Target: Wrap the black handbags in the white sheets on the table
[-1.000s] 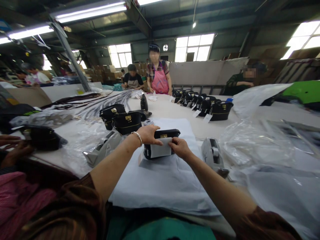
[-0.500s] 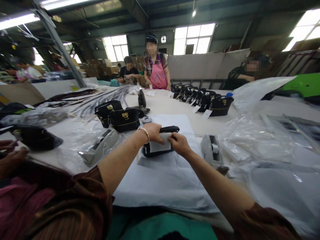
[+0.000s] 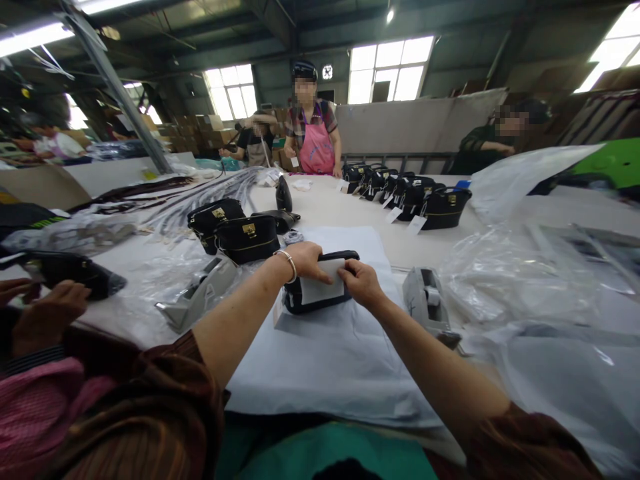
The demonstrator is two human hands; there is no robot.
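A small black handbag (image 3: 300, 301) lies on a stack of pale tissue paper (image 3: 320, 360) in front of me. A white paper piece (image 3: 320, 288) covers its front. My left hand (image 3: 306, 260), with a bracelet at the wrist, rests on top of the bag and presses down on the paper's upper edge. My right hand (image 3: 361, 283) pinches the right edge of the white paper against the bag. Both hands are closed on the bag and paper.
Two tape dispensers, one grey (image 3: 197, 293) at left and another (image 3: 425, 301) at right, flank the paper. Two black handbags (image 3: 240, 233) stand behind, a row of tagged bags (image 3: 415, 197) farther back. Clear plastic bags (image 3: 520, 280) lie right. A neighbour's hands (image 3: 45, 313) hold a dark item at left. People work across the table.
The view has tilted slightly. My hands stay on the bag, the right one shifting a little on the paper's edge. The neighbour's hand at left has risen.
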